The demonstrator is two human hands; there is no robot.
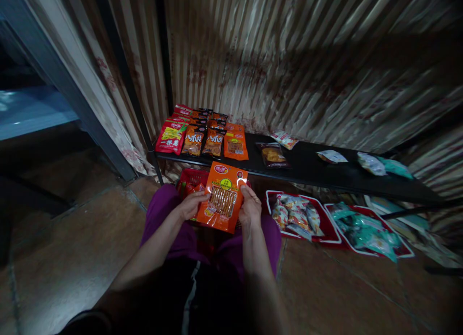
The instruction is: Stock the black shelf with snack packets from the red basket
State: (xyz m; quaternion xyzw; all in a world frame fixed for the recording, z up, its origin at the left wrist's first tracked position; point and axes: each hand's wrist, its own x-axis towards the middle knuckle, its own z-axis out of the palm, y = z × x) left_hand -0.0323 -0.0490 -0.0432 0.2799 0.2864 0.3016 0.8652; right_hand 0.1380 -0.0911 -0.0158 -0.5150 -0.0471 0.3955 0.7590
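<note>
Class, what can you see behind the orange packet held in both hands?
Part of a red basket with red packets inside; the orange packet covers much of the rest.

Left hand: pinching now, turned inward!
Right hand: curled in, gripping too!
Forearms: bare, both stretched forward!

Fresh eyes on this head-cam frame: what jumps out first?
The bright orange packet near the middle, held up by its sides between the left hand and right hand. Next, the rows of red, black and orange snack bags packed at the left end of the black shelf. Then two red baskets of bags on the floor at right.
</note>
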